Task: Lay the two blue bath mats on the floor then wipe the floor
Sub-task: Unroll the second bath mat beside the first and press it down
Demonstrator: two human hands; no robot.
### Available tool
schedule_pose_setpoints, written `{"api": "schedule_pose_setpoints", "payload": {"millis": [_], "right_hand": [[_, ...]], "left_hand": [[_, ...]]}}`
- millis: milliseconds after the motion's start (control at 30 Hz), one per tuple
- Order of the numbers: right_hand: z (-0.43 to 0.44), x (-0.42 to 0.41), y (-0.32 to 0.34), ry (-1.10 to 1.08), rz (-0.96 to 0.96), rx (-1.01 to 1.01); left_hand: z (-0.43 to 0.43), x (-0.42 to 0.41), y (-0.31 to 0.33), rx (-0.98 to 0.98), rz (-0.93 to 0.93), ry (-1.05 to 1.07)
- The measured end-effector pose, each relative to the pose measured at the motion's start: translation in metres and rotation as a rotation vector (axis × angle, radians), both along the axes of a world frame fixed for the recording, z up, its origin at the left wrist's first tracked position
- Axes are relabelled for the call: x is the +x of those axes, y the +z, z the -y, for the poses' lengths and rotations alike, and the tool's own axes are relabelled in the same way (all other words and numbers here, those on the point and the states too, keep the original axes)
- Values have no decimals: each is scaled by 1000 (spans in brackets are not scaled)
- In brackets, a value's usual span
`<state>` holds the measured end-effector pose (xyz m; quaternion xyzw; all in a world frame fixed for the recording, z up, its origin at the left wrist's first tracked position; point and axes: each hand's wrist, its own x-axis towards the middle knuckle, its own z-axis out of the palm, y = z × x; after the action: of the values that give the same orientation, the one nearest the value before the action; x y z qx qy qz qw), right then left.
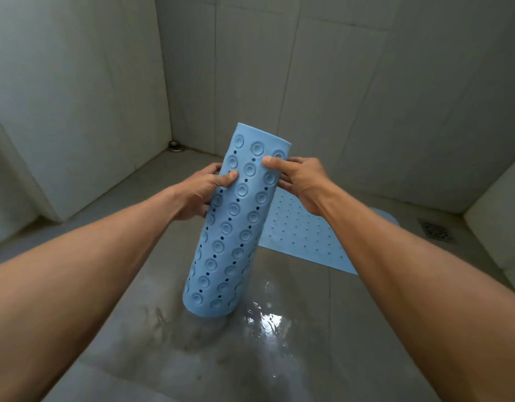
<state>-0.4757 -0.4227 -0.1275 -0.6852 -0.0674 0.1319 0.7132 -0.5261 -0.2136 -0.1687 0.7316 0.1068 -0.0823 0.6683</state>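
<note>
A rolled blue bath mat (233, 227), suction cups facing out, stands nearly upright and tilted to the right in the middle of the head view, its lower end close to the wet floor. My left hand (202, 188) grips its left side near the top. On the upper right side my right hand (299, 179) holds the roll, thumb across the front. A second blue bath mat (304, 237) lies flat on the floor behind and to the right, partly hidden by my right arm.
The grey tiled floor (134, 329) is wet, with a shiny puddle (268, 319) just right of the roll's base. A square floor drain (437, 231) sits at the right, a round drain (174, 146) in the far corner. Tiled walls close in on three sides.
</note>
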Motion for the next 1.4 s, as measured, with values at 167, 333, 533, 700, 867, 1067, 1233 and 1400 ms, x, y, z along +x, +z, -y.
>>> {"api": "schedule_pose_setpoints", "payload": {"millis": [167, 333, 533, 700, 867, 1067, 1233, 1400], "right_hand": [[12, -19, -17, 24, -26, -7], [26, -27, -32, 125, -129, -35], [46, -33, -64, 50, -217, -130], [66, -46, -98, -145, -278, 32], [79, -56, -128, -216, -357, 72], [68, -57, -161, -177, -420, 79], [40, -50, -183, -135, -470, -1], [31, -33, -197, -178, -521, -113]], "left_hand": [[14, -2, -13, -30, -41, -73], [32, -3, -27, -41, -117, -136], [49, 7, -35, -9, -149, -155], [74, 12, -41, 37, -253, -273], [89, 15, -55, -40, -328, -362], [80, 8, -73, 105, -399, -327], [65, -4, -94, 143, -468, -258], [70, -7, -107, 175, -511, -205]]}}
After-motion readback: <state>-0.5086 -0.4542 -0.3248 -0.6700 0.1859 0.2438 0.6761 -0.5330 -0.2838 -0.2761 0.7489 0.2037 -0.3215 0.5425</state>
